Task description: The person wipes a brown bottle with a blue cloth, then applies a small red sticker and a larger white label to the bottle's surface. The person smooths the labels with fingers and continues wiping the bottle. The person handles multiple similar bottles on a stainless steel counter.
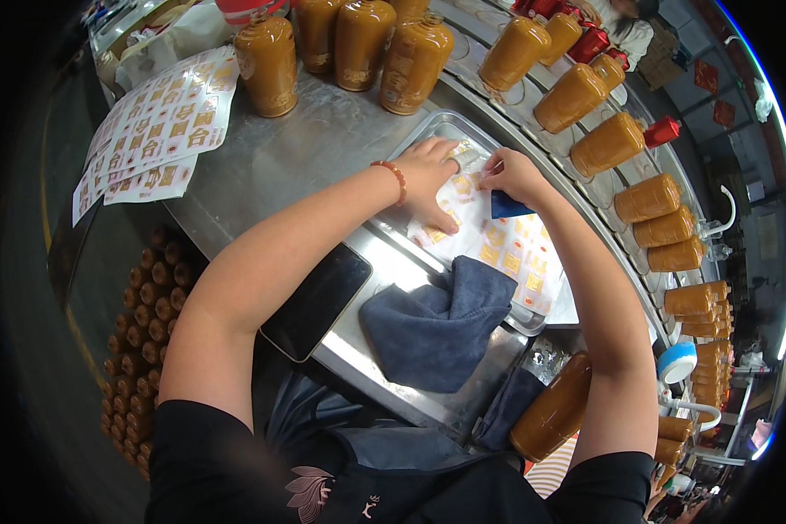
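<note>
The left hand presses the label sheet flat; the right hand pinches a blue scraper. Most labels remain unpeeled.

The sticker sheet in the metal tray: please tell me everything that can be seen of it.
The sticker sheet is a pale, glossy sheet with rows of small gold square labels. It lies flat in the shallow metal tray. The left hand presses on its far end, and the right hand, holding a small blue piece, works at the same end. A folded dark blue cloth covers its near edge.
</note>
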`<state>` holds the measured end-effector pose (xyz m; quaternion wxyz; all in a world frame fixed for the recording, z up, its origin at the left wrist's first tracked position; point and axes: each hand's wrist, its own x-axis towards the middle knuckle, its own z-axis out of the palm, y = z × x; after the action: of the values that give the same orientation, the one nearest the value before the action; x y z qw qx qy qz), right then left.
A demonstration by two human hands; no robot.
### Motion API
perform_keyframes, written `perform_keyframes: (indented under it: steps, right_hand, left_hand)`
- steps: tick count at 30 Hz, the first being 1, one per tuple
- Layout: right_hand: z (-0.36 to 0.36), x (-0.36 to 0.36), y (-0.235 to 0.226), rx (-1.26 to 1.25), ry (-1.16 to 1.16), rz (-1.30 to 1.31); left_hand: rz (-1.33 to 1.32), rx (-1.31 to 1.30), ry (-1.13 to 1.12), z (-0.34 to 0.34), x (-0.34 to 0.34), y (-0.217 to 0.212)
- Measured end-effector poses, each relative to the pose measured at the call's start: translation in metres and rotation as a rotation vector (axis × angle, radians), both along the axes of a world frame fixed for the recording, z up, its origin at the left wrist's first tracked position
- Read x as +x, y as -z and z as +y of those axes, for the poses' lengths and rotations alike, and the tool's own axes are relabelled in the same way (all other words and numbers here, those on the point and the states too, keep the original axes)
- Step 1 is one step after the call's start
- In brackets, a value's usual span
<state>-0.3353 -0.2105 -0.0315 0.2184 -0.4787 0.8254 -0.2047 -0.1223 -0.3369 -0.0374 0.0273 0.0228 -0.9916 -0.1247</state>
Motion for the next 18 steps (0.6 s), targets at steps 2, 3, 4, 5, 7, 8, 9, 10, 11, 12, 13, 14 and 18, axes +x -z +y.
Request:
perform_keyframes:
  steps: [2,3,4,5,7,8,9,10,11,12,13,14,18]
  right_hand:
    - [0.0,0.002,0.001,-0.003,0.025,-0.048]
    - [-0.001,0.004,0.001,-0.006,0.036,-0.072]
    - [-0.003,0.005,0.001,0.005,0.037,-0.096]
    - [-0.004,0.001,0.003,-0.009,0.036,-0.11]
    - [-0.006,-0.005,0.007,-0.036,0.026,-0.135]
    - [-0.006,-0.007,0.009,-0.036,0.025,-0.147]
    - [-0.006,-0.009,0.01,-0.037,0.025,-0.159]
    - [-0.005,-0.01,0.012,-0.072,0.019,-0.216]
    - [-0.005,-0.01,0.013,-0.096,0.024,-0.213]
    - [-0.006,-0.011,0.015,-0.12,0.03,-0.21]
    - [-0.008,-0.014,0.013,-0.135,0.028,-0.161]
    - [-0.008,-0.01,0.011,-0.104,0.029,-0.15]
    - [-0.01,-0.007,0.011,-0.028,0.027,-0.122]
  left_hand:
    - [0.04,0.077,-0.032,-0.005,-0.002,0.0]
    - [0.06,0.114,-0.05,-0.008,-0.003,0.0]
    - [0.087,0.121,-0.073,-0.011,-0.004,0.001]
    - [0.126,0.105,-0.095,-0.013,-0.009,0.0]
    - [0.203,0.074,-0.132,-0.014,-0.016,0.002]
    - [0.237,0.073,-0.142,-0.015,-0.018,0.001]
    - [0.272,0.071,-0.151,-0.015,-0.019,-0.001]
    - [0.296,0.081,-0.16,-0.014,-0.019,-0.001]
    - [0.323,0.073,-0.172,-0.013,-0.019,-0.001]
    - [0.352,0.066,-0.183,-0.014,-0.021,-0.002]
    - [0.377,0.044,-0.191,-0.016,-0.024,-0.004]
    - [0.381,0.048,-0.201,-0.016,-0.022,-0.002]
    - [0.373,0.059,-0.211,-0.015,-0.025,0.0]
